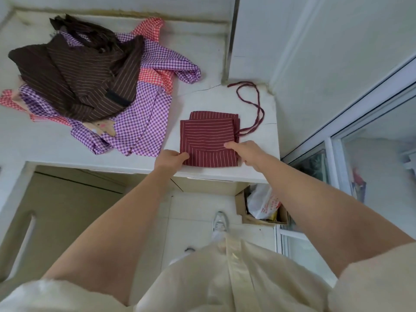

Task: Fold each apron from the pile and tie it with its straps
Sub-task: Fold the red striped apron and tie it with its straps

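While the maroon striped apron [207,136] is lying as a compact folded square on the white tabletop [202,95], the person is holding it at its near edge with both hands. The left hand [170,159] is pinching the apron's near left corner, thumb on top. The right hand [246,152] is gripping the apron's near right edge, thumb pressing on the cloth and fingers curling round the side. The straps [249,95] are trailing loose from the apron's right side and looping away beyond its far right corner. The pile [90,82] of brown striped and checked aprons is waiting to the left of the maroon apron, on its far side. By my reading the folding is nearly finished and the tying is not yet begun. The next move is calling for one hand to be pinning the bundle while the other is reaching right for the straps and winding them round it.
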Available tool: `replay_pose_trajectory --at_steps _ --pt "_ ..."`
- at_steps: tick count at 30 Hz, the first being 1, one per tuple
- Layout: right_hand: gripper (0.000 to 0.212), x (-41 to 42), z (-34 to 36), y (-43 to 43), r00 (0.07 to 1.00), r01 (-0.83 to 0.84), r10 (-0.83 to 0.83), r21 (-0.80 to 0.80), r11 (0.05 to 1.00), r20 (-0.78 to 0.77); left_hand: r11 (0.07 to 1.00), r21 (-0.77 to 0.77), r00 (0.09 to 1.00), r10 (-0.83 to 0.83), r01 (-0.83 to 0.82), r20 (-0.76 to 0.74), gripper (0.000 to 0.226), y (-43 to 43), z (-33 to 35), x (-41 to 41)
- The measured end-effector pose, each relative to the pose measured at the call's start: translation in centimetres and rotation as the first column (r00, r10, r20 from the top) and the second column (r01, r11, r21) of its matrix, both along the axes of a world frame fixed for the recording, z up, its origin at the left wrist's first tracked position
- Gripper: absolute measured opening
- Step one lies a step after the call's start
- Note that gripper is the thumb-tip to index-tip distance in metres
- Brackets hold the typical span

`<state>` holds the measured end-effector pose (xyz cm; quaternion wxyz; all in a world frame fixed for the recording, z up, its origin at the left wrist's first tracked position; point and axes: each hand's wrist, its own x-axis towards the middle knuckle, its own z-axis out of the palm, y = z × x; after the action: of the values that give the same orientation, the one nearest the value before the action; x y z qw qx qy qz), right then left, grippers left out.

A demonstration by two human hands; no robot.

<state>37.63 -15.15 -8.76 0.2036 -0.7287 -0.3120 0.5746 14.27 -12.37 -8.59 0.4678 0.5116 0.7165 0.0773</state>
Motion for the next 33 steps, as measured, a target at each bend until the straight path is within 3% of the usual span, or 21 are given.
replay_pose_trajectory --at_steps 3,7,10,14,18,25,28,33 --pt "0.031 0.1 -0.3 0.9 0.999 0.015 -0.016 0.042 0.999 0.028 0.992 0.126 1.000 0.015 -0.016 0.007 0.041 0.2 0.1 0.4" --pt "0.022 -0.1 -1.4 0.3 0.985 -0.072 0.015 0.328 0.942 0.173 0.897 0.442 1.000 -0.030 0.027 -0.001 0.018 0.0 0.1 0.6" --pt "0.007 0.1 -1.3 -0.1 0.985 -0.037 -0.045 0.456 0.889 0.167 0.897 0.438 0.997 -0.081 0.066 0.016 0.016 0.3 0.1 1.3" --pt "0.016 0.6 -2.2 0.5 0.951 -0.074 -0.048 0.378 0.923 0.304 0.941 0.307 0.987 -0.112 0.143 -0.114 0.017 0.7 -1.4 2.2" --pt "0.011 0.6 -2.9 1.6 0.906 -0.148 0.000 0.316 0.937 0.424 0.945 0.318 0.992 -0.042 0.078 -0.118 0.016 0.8 -2.4 2.8" --pt "0.028 -0.2 -3.0 2.0 0.773 -0.303 0.050 0.299 0.905 0.632 0.941 0.338 0.994 0.018 0.018 -0.104 0.017 0.9 -3.4 2.6" --pt "0.028 -0.2 -3.0 2.7 0.752 -0.304 0.085 0.230 0.924 0.653 0.940 0.340 0.986 0.022 0.036 -0.167 0.019 1.3 -3.6 2.9" --pt "0.026 0.3 -2.9 3.7 0.796 -0.258 0.108 0.173 0.950 0.596 0.920 0.391 0.944 0.110 0.022 -0.311 0.021 0.9 -3.4 4.5"
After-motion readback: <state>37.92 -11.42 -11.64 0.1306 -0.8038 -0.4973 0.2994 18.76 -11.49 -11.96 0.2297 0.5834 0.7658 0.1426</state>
